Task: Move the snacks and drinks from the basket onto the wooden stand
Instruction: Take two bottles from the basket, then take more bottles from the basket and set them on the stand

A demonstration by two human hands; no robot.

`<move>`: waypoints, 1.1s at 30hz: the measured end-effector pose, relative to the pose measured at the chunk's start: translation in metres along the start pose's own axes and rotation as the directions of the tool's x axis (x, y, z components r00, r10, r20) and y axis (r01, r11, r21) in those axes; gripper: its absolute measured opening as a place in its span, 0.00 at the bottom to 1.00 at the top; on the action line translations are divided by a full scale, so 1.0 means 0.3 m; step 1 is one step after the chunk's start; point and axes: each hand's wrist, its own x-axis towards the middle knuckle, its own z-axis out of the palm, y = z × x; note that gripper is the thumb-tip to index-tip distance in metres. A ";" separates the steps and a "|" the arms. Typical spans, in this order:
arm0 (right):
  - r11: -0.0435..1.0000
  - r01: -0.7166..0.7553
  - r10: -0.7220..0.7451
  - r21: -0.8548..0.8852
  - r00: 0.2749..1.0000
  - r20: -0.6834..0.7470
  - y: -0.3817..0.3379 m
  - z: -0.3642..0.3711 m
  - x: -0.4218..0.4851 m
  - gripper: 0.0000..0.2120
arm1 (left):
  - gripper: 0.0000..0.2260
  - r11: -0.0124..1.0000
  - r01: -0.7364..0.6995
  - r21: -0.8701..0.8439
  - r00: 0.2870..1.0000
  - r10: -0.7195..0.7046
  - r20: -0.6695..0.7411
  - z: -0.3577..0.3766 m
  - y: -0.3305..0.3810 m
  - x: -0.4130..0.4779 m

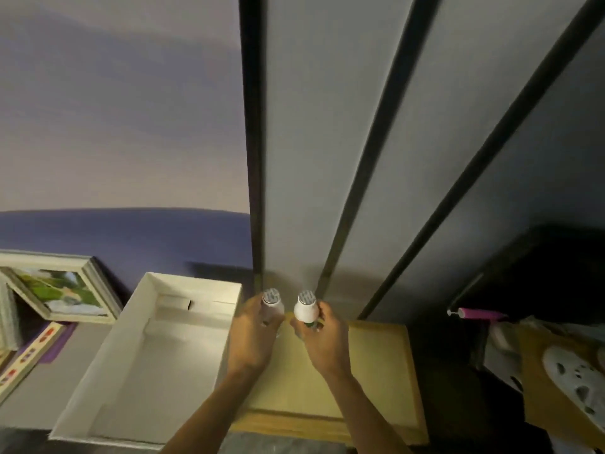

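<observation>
My left hand (pixel 253 335) grips a small pale drink bottle (pixel 271 306) with a foil lid, held upright. My right hand (pixel 322 339) grips a second small white drink bottle (pixel 306 309) with a foil lid, also upright. The two bottles are side by side, a short gap between them, over the far edge of the light wooden stand (pixel 376 371). Whether their bases touch the wood is hidden by my fingers. Left of the stand lies the white rectangular basket (pixel 98 371); its inside shows no items.
A framed picture (pixel 62 286) leans against the wall at far left, beside a flat box with coloured dots (pixel 29 352). A pink-handled tool (pixel 478 313) and pale perforated shoes (pixel 576 381) sit at right. Grey wall panels with dark strips rise behind the stand.
</observation>
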 end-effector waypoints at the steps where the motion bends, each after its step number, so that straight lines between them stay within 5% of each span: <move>1: 1.000 0.001 -0.001 0.009 1.000 0.012 0.051 0.037 0.023 0.22 | 0.09 1.000 0.003 0.007 1.000 -0.003 -0.024 0.040 -0.054 0.022; 8: 0.998 -0.018 0.015 0.057 0.998 0.063 0.267 0.241 0.061 0.26 | 0.11 0.988 0.138 -0.074 0.979 -0.147 -0.143 0.158 -0.246 0.097; 23: 1.000 -0.002 0.000 0.030 0.997 0.077 0.267 0.323 0.093 0.25 | 0.18 0.982 0.166 -0.086 0.974 -0.177 -0.139 0.189 -0.272 0.103; 33: 0.985 0.044 -0.005 -0.169 0.973 0.229 0.065 0.056 0.070 0.43 | 0.31 0.984 -0.050 0.172 0.992 0.069 -0.108 0.039 -0.110 0.072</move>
